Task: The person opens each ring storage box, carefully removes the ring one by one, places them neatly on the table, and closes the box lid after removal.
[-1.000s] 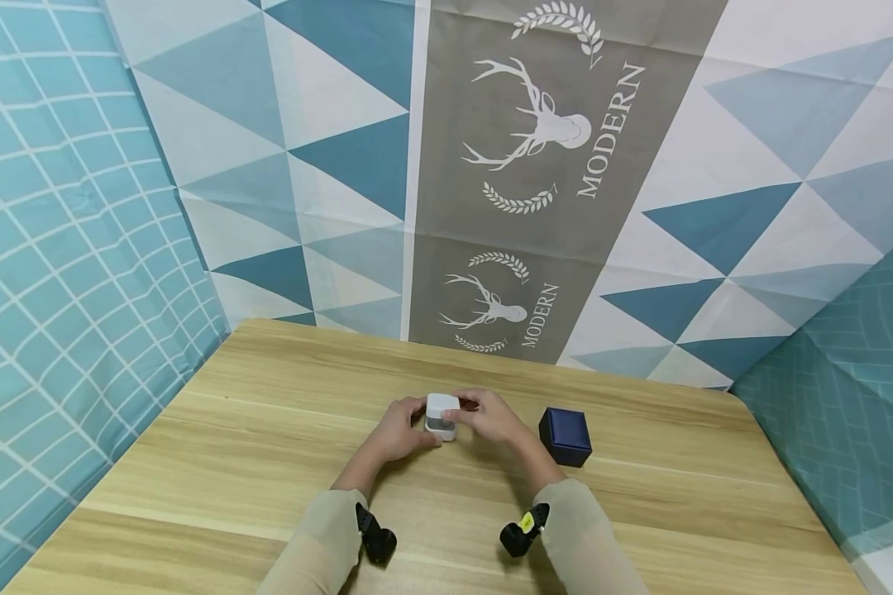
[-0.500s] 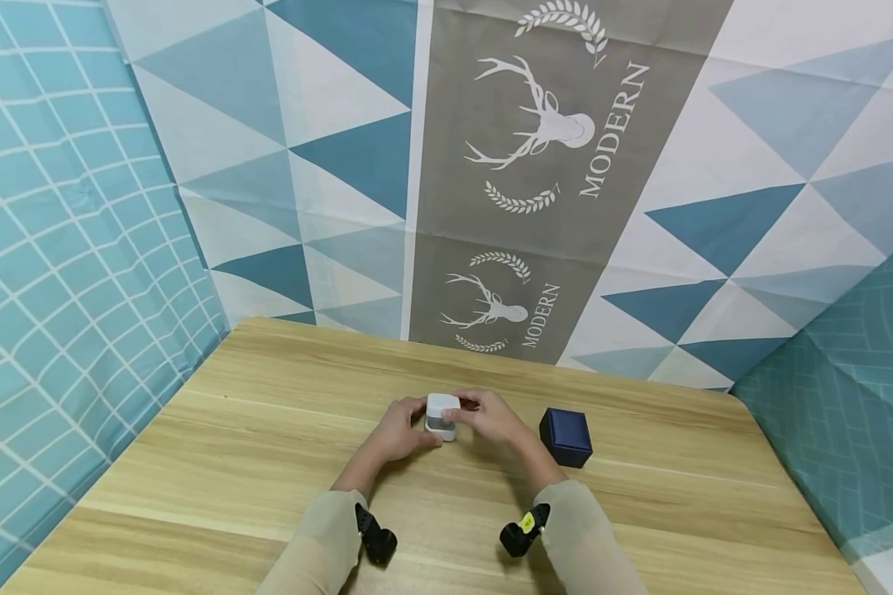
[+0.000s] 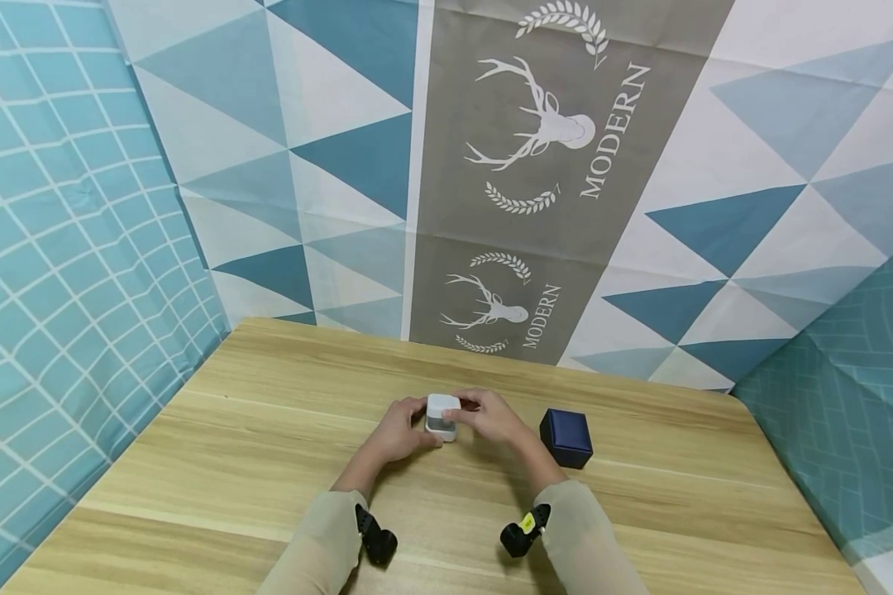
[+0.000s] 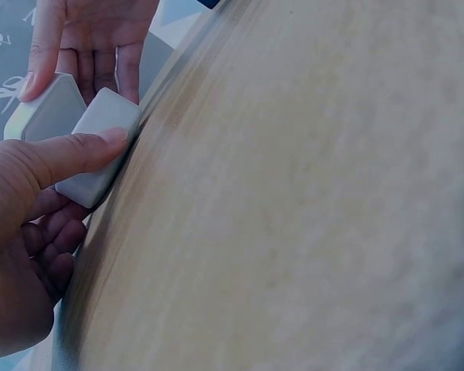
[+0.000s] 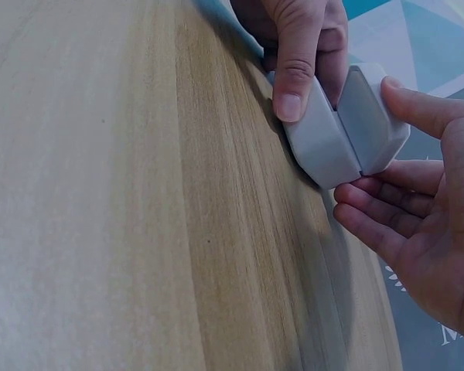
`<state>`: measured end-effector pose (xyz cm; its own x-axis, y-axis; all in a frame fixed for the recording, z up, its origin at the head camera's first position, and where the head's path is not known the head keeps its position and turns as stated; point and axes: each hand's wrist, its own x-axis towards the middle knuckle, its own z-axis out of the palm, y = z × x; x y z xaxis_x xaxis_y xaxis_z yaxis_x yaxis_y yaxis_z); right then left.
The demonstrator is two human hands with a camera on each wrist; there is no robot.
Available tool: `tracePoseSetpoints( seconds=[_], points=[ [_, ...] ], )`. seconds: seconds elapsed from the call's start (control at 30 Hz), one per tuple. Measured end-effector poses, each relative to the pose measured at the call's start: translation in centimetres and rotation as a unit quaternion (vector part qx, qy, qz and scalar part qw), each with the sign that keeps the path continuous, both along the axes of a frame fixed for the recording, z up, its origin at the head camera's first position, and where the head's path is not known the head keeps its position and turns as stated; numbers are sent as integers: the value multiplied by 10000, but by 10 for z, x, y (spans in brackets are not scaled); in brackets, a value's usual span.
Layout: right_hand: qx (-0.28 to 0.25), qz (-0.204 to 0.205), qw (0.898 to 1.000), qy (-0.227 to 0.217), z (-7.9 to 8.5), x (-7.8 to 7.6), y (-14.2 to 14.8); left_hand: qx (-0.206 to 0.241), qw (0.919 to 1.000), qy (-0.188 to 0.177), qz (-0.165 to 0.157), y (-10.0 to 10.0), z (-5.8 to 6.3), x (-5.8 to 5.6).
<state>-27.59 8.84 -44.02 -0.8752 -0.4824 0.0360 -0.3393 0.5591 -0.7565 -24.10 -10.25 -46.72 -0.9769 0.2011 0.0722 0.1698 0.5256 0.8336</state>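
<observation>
A small white ring box (image 3: 442, 403) sits on the wooden table, its lid partly raised, as both wrist views show. My left hand (image 3: 398, 431) grips the base (image 5: 319, 151) from the left, with the thumb laid along its near side. From the right, my right hand (image 3: 494, 418) pinches the lid (image 5: 371, 120), thumb on its near edge and other fingers behind. What lies inside the box cannot be seen. In the right wrist view a dark gap shows between lid and base.
A closed navy blue box (image 3: 567, 435) stands on the table to the right, beside my right forearm. The wooden table (image 3: 283, 430) ends at a patterned cloth backdrop (image 3: 491, 207) behind. Tile-patterned cloth hangs on both sides.
</observation>
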Motion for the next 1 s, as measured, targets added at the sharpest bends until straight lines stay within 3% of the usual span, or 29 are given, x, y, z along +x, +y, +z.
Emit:
tracePoseSetpoints(
  seconds=[1.0],
  points=[
    [8, 22, 10000, 28, 0, -2, 0, 75, 9999, 67, -42, 0, -2, -2]
  ],
)
